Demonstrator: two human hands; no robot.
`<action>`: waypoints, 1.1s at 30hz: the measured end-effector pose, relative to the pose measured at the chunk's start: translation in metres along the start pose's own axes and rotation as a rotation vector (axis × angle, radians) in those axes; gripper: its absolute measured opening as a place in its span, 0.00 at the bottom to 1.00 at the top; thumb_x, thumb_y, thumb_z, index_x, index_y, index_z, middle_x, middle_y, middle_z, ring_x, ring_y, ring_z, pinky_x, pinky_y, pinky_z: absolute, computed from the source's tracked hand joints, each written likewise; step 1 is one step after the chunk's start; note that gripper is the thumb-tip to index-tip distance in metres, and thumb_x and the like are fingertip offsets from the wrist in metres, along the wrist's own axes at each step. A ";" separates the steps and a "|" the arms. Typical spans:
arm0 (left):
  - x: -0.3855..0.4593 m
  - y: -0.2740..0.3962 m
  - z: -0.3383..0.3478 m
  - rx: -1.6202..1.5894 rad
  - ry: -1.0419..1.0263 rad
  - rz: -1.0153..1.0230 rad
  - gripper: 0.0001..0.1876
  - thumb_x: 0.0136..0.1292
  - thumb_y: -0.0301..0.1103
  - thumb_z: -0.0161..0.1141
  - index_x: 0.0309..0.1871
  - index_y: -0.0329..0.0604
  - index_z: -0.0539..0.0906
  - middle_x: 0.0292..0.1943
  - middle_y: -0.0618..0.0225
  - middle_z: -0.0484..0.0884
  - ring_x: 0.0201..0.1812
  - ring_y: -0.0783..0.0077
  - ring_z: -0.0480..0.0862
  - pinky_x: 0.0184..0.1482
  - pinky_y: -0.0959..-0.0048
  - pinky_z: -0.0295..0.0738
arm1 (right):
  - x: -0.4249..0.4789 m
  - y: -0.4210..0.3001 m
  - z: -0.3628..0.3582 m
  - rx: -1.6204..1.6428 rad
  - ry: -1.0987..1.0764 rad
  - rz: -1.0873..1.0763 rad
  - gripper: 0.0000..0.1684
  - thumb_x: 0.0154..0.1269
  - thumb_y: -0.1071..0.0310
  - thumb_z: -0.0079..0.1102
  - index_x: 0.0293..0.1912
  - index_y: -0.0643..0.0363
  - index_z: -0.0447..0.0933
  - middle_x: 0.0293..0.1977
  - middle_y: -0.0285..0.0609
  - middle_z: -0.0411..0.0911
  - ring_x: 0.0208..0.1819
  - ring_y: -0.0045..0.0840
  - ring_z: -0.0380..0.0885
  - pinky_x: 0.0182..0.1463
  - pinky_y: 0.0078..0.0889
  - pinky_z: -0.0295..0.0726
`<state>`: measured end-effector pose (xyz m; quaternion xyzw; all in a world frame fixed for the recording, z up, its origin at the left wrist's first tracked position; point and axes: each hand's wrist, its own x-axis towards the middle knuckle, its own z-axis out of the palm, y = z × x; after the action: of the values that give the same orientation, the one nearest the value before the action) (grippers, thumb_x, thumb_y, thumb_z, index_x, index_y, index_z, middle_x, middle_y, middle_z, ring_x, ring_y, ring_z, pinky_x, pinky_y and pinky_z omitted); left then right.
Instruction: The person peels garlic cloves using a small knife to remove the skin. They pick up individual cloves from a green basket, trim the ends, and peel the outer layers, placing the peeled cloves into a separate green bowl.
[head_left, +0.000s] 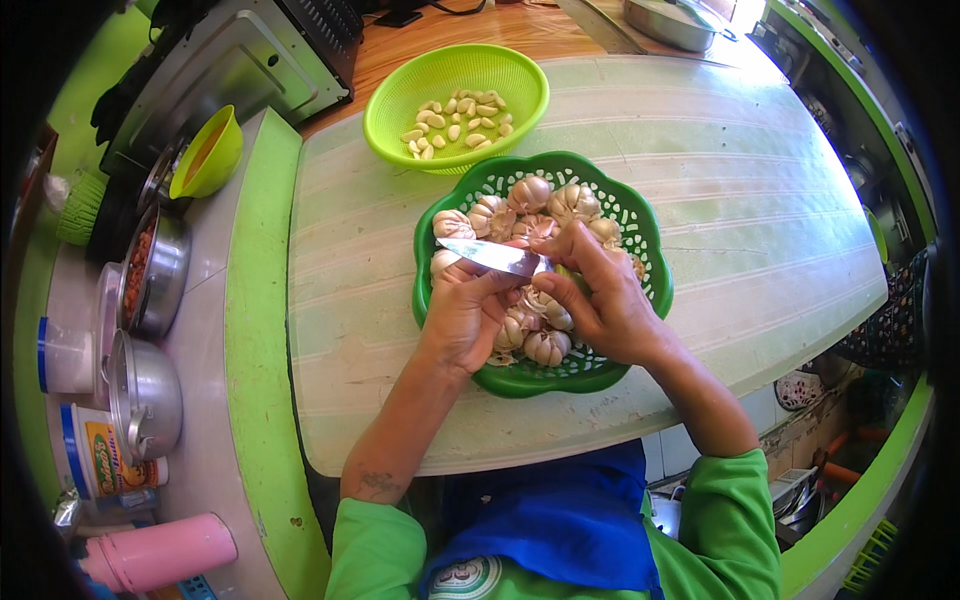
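Observation:
A dark green plastic basket (544, 386) with a scalloped rim holds many garlic bulbs (547, 347). Above it my right hand (604, 300) grips a kitchen knife (491, 255) by its greenish handle, the blade pointing left across my left fingers. My left hand (469, 307) is raised over the basket's left part, fingers bent under the blade; a small piece of garlic seems to be at its fingertips, partly hidden by the knife and fingers. Beyond the green basket, a lime-green mesh basket (382, 82) contains peeled garlic cloves (454, 133).
Both baskets rest on a pale striped table (750, 225). Along the left, a tiled counter (202, 337) bears metal pots (150, 397), a lime bowl (217, 154) and a pink bottle (161, 553). A metal appliance (247, 60) stands at the upper left, a lidded pan (671, 22) at the top right.

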<state>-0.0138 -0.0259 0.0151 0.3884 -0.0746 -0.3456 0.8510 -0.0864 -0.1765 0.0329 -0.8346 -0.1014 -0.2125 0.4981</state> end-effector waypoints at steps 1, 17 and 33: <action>0.000 0.000 0.000 0.009 0.004 -0.001 0.11 0.56 0.22 0.60 0.44 0.35 0.79 0.37 0.66 0.82 0.35 0.80 0.79 0.34 0.82 0.72 | 0.000 0.000 0.000 -0.030 -0.001 -0.007 0.12 0.61 0.70 0.55 0.40 0.63 0.63 0.26 0.52 0.74 0.30 0.48 0.75 0.30 0.41 0.69; -0.008 0.018 0.008 0.238 -0.027 0.089 0.11 0.52 0.18 0.62 0.40 0.29 0.80 0.35 0.61 0.83 0.34 0.74 0.82 0.38 0.78 0.78 | 0.001 -0.005 -0.003 -0.137 -0.122 0.047 0.18 0.60 0.68 0.57 0.45 0.65 0.64 0.37 0.50 0.73 0.40 0.41 0.76 0.43 0.36 0.74; 0.002 0.019 0.002 0.431 -0.063 0.240 0.13 0.58 0.21 0.60 0.46 0.29 0.79 0.41 0.59 0.82 0.41 0.75 0.81 0.46 0.79 0.77 | 0.003 -0.006 0.004 0.025 -0.014 0.023 0.11 0.64 0.70 0.51 0.44 0.60 0.63 0.31 0.49 0.75 0.32 0.43 0.76 0.34 0.39 0.73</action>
<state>-0.0029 -0.0195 0.0300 0.5382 -0.2185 -0.2301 0.7808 -0.0851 -0.1707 0.0370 -0.8309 -0.0979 -0.1995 0.5101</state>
